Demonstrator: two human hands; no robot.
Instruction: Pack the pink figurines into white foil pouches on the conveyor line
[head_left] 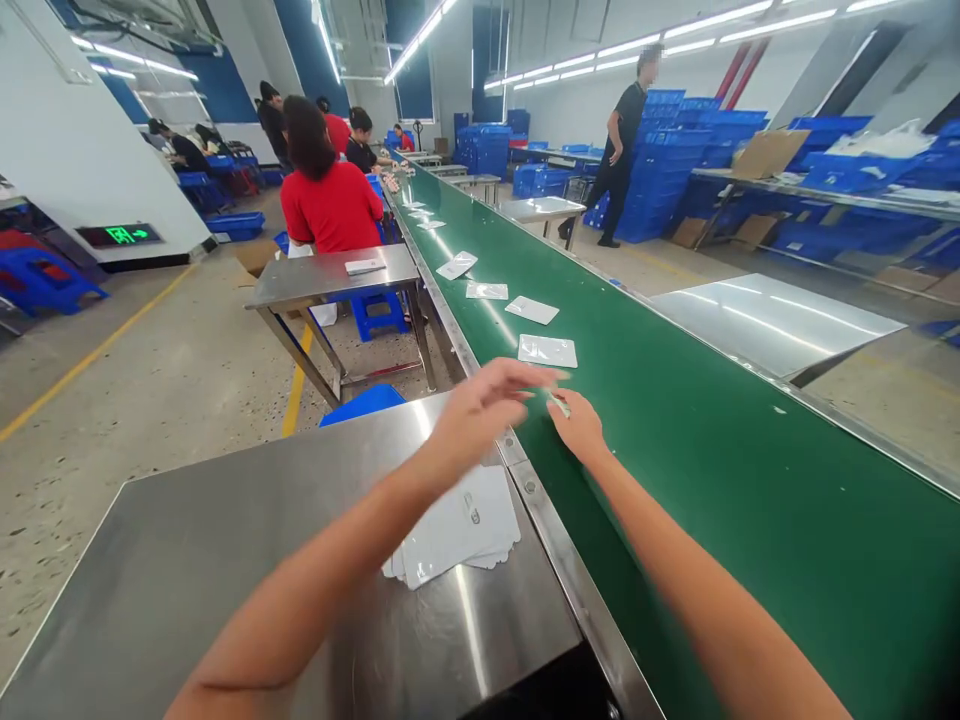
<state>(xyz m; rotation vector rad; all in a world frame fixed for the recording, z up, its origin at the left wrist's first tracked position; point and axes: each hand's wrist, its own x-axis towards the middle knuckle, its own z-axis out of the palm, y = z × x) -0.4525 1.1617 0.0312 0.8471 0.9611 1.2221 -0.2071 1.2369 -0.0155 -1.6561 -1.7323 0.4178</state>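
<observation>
My left hand (491, 395) reaches over the metal edge of the green conveyor belt (675, 430), fingers stretched out and thumb apart, a little blurred. Just right of its fingertips, my right hand (579, 425) is low over the belt, fingers curled in a pinch. A small pale piece (559, 402) shows at those fingertips; its kind is unclear. Beyond both hands a white card in clear wrapping (547, 351) lies flat on the belt. Under my left forearm, a loose stack of white cards (465, 525) rests on the steel table (247, 530), partly hidden by the arm.
Farther along the belt lie several more white cards (532, 309). A person in a red top (334, 205) sits at another steel table (330, 275) on the left. Someone in dark clothes (622, 140) stands at the right, near stacked blue crates (656, 190). A steel side table (780, 320) adjoins the belt.
</observation>
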